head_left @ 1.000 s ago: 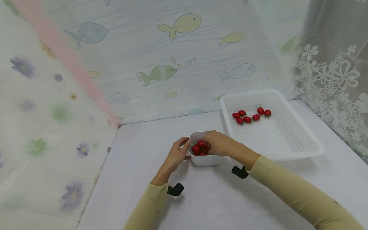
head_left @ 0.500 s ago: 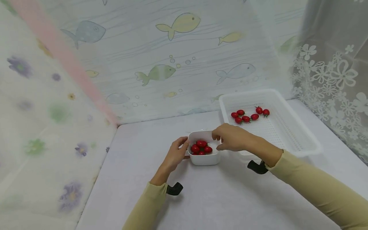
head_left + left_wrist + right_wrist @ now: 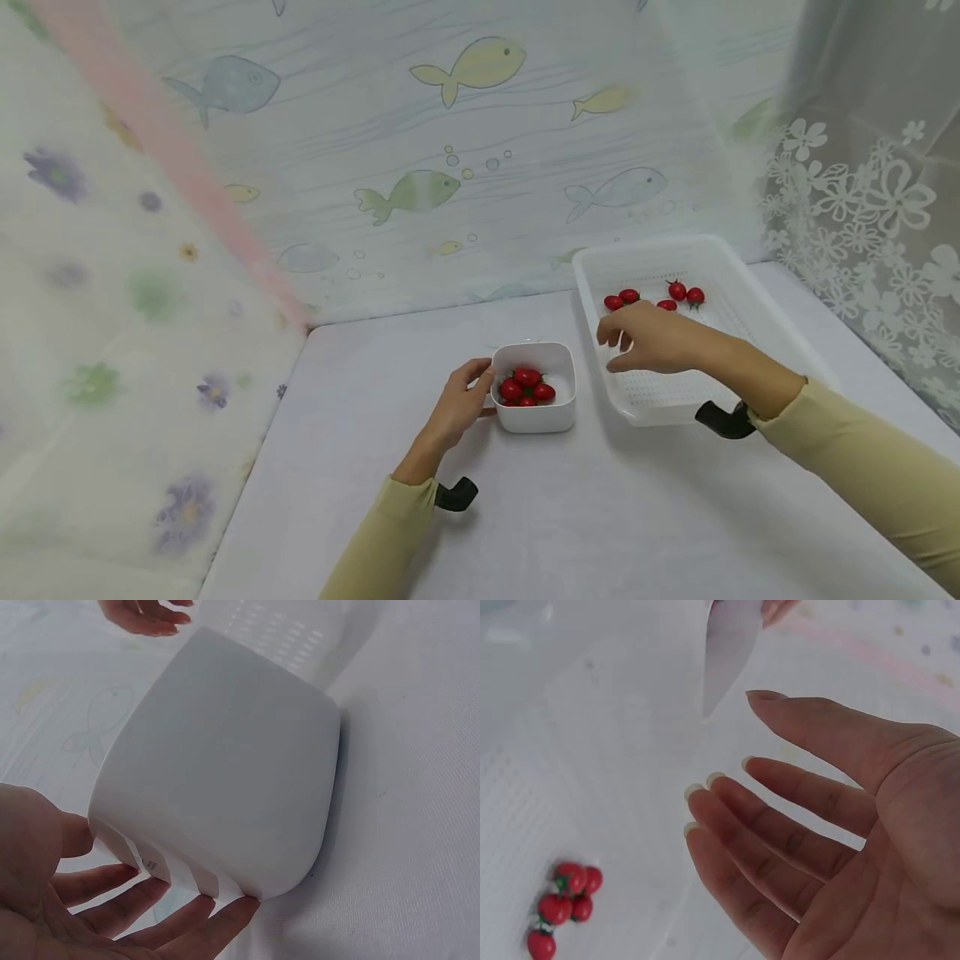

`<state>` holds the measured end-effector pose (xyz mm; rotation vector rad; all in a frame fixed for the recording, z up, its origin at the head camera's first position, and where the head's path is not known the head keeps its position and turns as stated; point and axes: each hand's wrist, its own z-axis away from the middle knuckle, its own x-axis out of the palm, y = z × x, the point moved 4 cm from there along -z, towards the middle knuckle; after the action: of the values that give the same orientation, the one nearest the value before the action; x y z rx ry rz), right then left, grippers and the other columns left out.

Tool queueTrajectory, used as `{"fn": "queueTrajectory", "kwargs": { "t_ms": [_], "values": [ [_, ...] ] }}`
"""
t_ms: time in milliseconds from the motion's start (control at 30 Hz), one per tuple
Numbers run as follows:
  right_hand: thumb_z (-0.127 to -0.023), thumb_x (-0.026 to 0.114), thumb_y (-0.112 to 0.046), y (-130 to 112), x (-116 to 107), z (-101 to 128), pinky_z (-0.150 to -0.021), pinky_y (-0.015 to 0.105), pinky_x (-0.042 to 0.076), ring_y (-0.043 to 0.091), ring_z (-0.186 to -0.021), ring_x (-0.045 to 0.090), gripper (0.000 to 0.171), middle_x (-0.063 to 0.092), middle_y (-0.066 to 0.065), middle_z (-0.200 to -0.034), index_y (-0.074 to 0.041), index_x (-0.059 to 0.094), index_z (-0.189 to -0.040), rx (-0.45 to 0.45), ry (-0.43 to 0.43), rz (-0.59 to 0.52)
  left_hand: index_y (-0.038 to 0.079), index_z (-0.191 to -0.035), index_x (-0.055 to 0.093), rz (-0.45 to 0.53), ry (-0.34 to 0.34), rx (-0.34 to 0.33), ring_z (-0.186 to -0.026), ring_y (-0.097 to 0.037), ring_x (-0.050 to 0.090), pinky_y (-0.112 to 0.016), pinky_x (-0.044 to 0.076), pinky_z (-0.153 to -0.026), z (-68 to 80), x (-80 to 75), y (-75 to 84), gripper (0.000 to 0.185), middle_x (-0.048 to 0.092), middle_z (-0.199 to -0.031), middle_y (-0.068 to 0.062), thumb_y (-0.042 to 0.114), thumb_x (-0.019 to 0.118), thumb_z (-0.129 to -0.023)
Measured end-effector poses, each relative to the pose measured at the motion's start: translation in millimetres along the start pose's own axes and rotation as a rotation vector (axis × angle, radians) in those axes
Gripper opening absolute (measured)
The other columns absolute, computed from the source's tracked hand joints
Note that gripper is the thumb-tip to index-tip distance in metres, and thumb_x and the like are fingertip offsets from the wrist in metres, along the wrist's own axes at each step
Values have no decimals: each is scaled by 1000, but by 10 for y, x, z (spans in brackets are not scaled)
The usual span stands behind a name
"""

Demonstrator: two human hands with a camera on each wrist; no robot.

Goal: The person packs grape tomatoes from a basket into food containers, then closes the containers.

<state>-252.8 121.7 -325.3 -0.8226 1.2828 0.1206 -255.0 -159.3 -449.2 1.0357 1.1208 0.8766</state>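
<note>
A small white square container (image 3: 536,417) stands on the table with several red cherry tomatoes (image 3: 527,377) in it. My left hand (image 3: 459,400) holds its left side, thumb near the rim and fingertips against the wall; the left wrist view shows the fingers (image 3: 187,930) around one edge of the container (image 3: 225,765). My right hand (image 3: 656,337) is above the near left part of a white perforated basket (image 3: 720,358), fingers loosely bent with nothing between them. More cherry tomatoes (image 3: 686,293) lie in the basket's far part, some hidden behind this hand.
The basket's left wall runs close to the right of the container. A white cloth covers the table (image 3: 540,525). Behind rises a fish-patterned sheet (image 3: 450,167), with a floral sheet (image 3: 135,350) on the left and a lace curtain (image 3: 870,183) on the right.
My right hand has come out of the small container and moved right, over the basket. The tomatoes in the container now show uncovered. My left hand has stayed at the container.
</note>
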Motion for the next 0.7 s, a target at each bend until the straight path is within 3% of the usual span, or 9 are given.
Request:
{"fn": "queueTrajectory", "kwargs": {
  "t_ms": [333,700],
  "values": [
    [-85,83,-15,488,-242,92,-79,43,58,22,-93,65,32,70,5,-106,-3,69,-112,64,30,49,5,-148,49,8,-6,-4,-133,-41,53,-45,62,-87,4,0,2,44,42,-157,-18,27,49,-110],
    [-87,80,-10,1053,-393,86,-81,47,59,30,-96,65,39,69,17,-111,6,63,-119,121,20,44,5,-147,50,9,-7,0,-132,-40,55,-44,63,-87,10,-4,17,43,43,-156,-18,26,48,-110]
  ]
}}
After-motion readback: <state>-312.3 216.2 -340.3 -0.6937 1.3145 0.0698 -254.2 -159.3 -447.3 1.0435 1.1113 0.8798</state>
